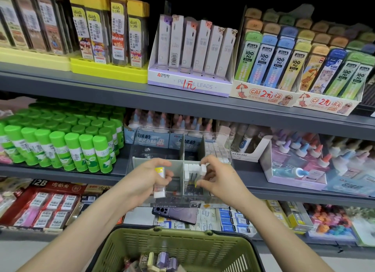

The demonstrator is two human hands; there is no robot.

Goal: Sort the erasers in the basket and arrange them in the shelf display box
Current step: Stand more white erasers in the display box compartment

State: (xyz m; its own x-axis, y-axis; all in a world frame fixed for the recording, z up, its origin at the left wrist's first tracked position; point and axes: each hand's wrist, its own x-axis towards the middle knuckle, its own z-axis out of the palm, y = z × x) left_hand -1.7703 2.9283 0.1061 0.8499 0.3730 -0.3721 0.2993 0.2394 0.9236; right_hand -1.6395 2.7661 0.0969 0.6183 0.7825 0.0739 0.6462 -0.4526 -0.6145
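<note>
Down at the bottom, nearest of all, sits an olive-green basket (178, 234) with slotted walls, and a loose heap of wrapped erasers (160, 260) lies in it, purple and cream among them. Both bare forearms reach up over its rim to the middle shelf, where a clear display box (138, 142) stands, split into four compartments by grey dividers (178, 168).

The left hand (156, 174) is curled round a small stack of erasers (159, 187) held upright at the box's front left compartment. It looks like two or three pieces, white with a yellow end on top, though the fingers hide too much to count them. The right hand (217, 180) is over the front right compartment, thumb and fingertips pinching a single white eraser (203, 169) at the right end of a row of white erasers (191, 167) standing side by side just behind the cross divider. The pinched piece sits tilted against its neighbours. More pale erasers (216, 150) fill the back right compartment in neat lines.

Just below the box's front, a dark phone (178, 213) lies face down on the stock of the lower shelf. To the left of the box stand ranks of green-capped glue sticks (67, 148), and the shelf above carries boxes of pencil leads (190, 52).
</note>
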